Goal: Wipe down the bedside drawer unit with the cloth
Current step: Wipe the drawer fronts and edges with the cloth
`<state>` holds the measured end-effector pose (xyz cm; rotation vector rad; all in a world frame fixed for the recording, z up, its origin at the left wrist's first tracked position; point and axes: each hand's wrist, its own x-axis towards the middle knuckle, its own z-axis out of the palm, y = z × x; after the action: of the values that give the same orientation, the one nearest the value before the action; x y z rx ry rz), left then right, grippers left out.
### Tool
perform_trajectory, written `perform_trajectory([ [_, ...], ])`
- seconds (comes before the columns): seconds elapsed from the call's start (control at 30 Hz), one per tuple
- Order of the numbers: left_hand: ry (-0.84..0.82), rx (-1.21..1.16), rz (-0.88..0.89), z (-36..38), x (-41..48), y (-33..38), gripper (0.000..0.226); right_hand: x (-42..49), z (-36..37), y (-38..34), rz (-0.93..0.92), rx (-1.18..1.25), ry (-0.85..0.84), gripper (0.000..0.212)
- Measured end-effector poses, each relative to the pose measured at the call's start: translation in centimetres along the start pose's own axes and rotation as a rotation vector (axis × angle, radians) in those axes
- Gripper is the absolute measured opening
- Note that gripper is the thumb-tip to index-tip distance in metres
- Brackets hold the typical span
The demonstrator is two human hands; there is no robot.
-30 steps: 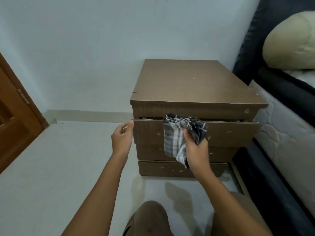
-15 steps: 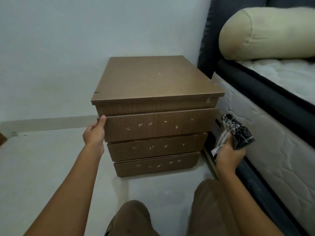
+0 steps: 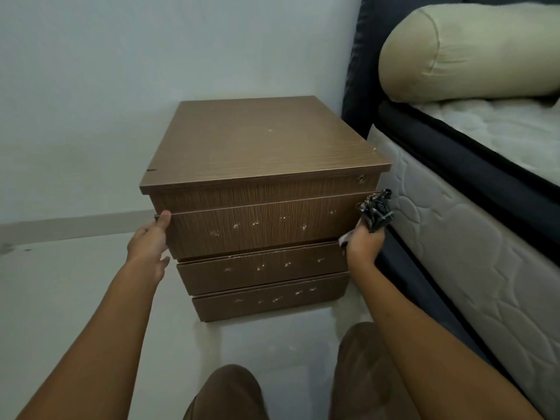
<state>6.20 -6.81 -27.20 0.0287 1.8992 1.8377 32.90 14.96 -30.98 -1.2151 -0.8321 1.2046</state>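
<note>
Right hand (image 3: 363, 247) gripping cloth (image 3: 376, 212), drawer unit (image 3: 263, 153) right edge

Open floor (image 3: 75, 298) left of the drawer unit (image 3: 260, 183); mattress (image 3: 454, 237) close on its right.

— What am I seeing on the head view?

— I am looking at the brown drawer unit (image 3: 260, 140) standing beside the bed (image 3: 454, 237). The left hand (image 3: 150, 242) is resting against the left edge of the top drawer (image 3: 257, 228), thumb at its upper corner.

— And the other hand?

— The right hand (image 3: 363, 245) is clutching the bunched checked cloth (image 3: 375, 212) at the drawer's right edge. A cream bolster (image 3: 466, 53) is lying on the mattress.
</note>
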Motion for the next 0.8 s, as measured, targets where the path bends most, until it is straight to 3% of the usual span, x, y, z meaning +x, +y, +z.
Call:
perform_trajectory([
  [0.27,-0.069,0.093,-0.040,-0.5,0.0,0.9,0.065,-5.3,5.5,2.8,-0.040,-0.133,-0.062,0.077],
  [0.47,-0.151,0.157,-0.074,-0.9,-0.1,2.0,0.060,-12.7,9.8,5.3,-0.226,-0.229,-0.211,0.098],
  [0.57,-0.199,0.195,-0.095,-1.4,0.0,2.7,0.057,-16.6,11.3,6.1,-0.263,-0.228,-0.303,0.092],
  [0.7,-0.238,0.241,-0.109,-2.1,0.6,2.9,0.063,-21.3,13.4,7.8,-0.328,-0.235,-0.444,0.105],
  [0.8,-0.264,0.281,-0.121,-2.4,1.2,3.2,0.061,-23.9,14.8,9.4,-0.365,-0.277,-0.592,0.093],
])
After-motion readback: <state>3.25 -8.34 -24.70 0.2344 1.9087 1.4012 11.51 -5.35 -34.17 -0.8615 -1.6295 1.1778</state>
